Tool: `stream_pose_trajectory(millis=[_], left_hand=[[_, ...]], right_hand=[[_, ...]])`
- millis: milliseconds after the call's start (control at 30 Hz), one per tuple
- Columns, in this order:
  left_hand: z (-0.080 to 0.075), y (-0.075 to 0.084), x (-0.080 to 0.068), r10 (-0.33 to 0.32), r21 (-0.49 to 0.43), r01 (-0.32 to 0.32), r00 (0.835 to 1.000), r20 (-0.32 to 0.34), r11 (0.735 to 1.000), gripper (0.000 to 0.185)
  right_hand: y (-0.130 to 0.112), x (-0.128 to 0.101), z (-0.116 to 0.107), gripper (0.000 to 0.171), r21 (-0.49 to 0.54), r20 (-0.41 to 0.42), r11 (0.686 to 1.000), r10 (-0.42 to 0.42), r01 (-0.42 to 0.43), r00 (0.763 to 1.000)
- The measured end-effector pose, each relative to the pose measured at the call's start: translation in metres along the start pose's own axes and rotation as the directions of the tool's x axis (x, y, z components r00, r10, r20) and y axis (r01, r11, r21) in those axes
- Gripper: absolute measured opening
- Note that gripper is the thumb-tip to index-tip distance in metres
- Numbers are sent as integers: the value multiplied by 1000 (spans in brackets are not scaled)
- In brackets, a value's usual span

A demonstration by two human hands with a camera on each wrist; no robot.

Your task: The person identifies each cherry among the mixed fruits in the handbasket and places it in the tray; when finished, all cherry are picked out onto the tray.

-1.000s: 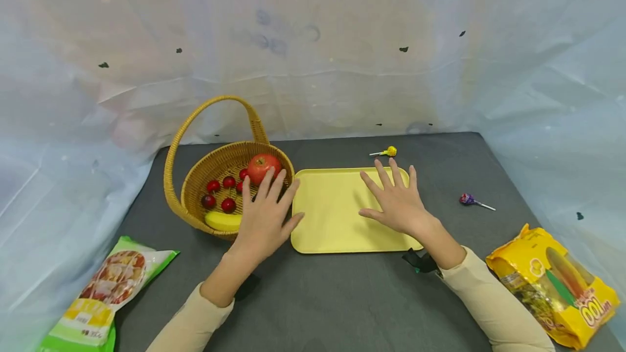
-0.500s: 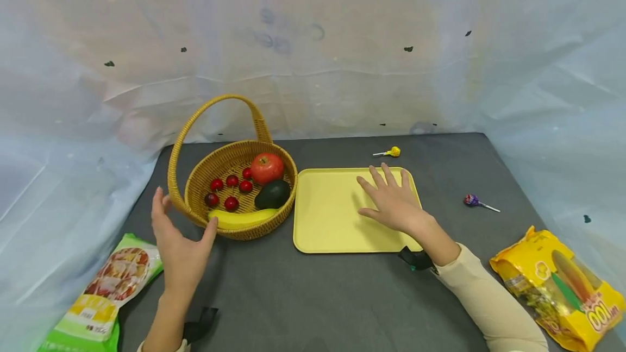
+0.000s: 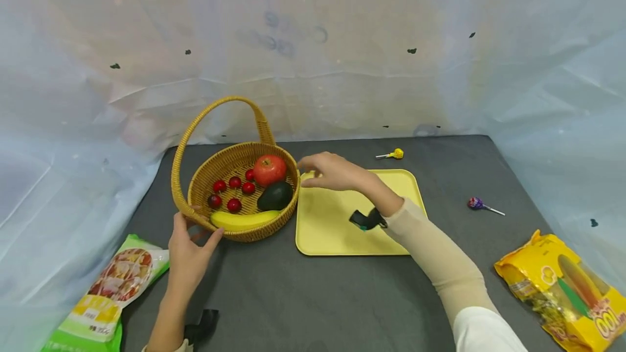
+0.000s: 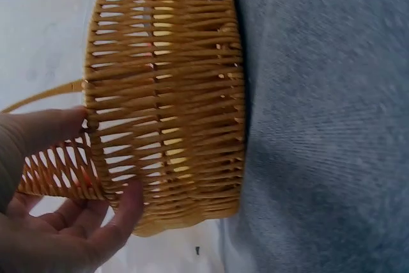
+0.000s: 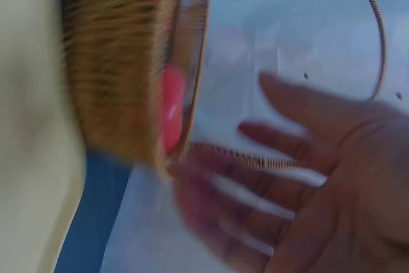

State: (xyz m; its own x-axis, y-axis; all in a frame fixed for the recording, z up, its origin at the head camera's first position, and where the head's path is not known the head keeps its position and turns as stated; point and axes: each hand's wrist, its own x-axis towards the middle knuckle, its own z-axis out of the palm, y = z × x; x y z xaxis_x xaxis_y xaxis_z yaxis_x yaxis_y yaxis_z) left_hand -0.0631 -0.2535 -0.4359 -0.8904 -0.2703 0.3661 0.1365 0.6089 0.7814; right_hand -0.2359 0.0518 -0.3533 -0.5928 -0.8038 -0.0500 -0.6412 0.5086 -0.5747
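A wicker basket [image 3: 261, 232] with a tall handle stands on the dark tabletop, left of centre. In it lie a red apple [image 3: 269, 170], an avocado [image 3: 275, 195], a banana [image 3: 244, 220] and several cherries [image 3: 234, 205]. My left hand [image 3: 188, 257] holds the basket's front left rim; in the left wrist view the thumb and fingers lie against the weave [image 4: 166, 94]. My right hand [image 3: 332, 171] hovers over the left part of a yellow tray [image 3: 337, 232], fingertips beside the basket's right rim. Its fingers are loosely spread in the right wrist view and hold nothing.
A green snack bag [image 3: 110, 292] lies at the left front, a yellow snack bag [image 3: 562, 289] at the right front. A yellow lollipop [image 3: 397, 154] lies behind the tray, a purple lollipop [image 3: 476, 203] to its right. Pale sheeting [image 3: 342, 69] closes off the back and sides.
My left hand has moved from above the basket's front to its left side and now grips the rim. My right hand has swung left across the tray to the basket's right side.
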Motion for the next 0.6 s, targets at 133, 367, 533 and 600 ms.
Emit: stream_pose_trajectory(millis=[133, 367, 533, 600], left_hand=[[0, -1, 0, 19, 11, -19, 1000, -5, 1000, 62], [0, -2, 2, 35, 39, -35, 999, 3, 999, 62], [3, -2, 0, 45, 23, -45, 999, 14, 999, 62], [4, -2, 0, 56, 23, -56, 998, 15, 998, 62]], right_hand=[[-26, 72, 1, 42, 201, 156, 966, -193, 160, 969], [-58, 153, 39, 50, 423, 398, 906, -214, 28, 892], [-55, 168, 60, 56, 424, 503, 900, -143, -100, 852], [-53, 169, 66, 58, 412, 533, 902, -125, -127, 837]])
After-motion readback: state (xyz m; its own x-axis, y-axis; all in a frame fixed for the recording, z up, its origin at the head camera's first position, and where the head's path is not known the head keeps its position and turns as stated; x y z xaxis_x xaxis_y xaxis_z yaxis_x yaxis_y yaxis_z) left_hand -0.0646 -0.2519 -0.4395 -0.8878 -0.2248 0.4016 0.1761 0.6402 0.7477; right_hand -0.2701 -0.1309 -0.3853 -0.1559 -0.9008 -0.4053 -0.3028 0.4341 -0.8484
